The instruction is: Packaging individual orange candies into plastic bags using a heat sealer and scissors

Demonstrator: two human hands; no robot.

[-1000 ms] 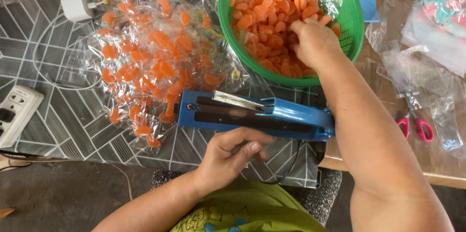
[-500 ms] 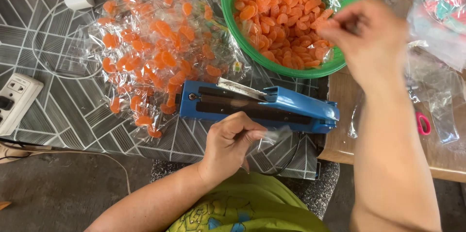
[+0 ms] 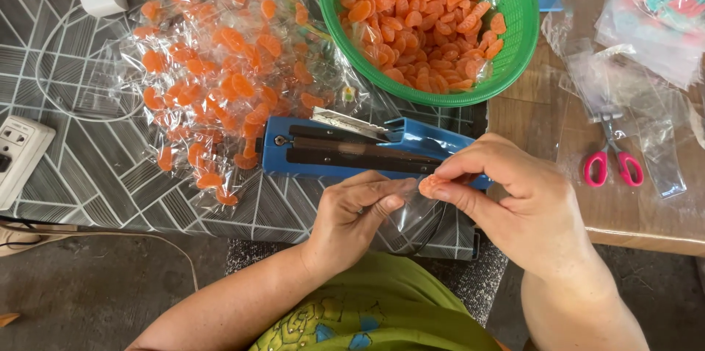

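Packets [image 3: 213,79]: we saw the sealed heap lying left of the sealer [image 3: 367,149].
Left hand [image 3: 352,219]: pinched a clear bag [image 3: 411,211], mouth barely open.
Right hand [image 3: 514,197]: gripped an orange candy [image 3: 432,186] at that mouth.
Risk: we judged the candy could miss the narrow mouth and drop into the lap.
Basket [image 3: 525,20]: stood well behind, full.

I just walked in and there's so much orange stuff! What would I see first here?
First comes the green basket at the top, heaped with orange candies. Left of it lies a pile of clear packets holding the same candies, on the grey patterned tablecloth. In front, beside the blue sealer, the right hand pinches one candy at a small clear bag held by the left hand.
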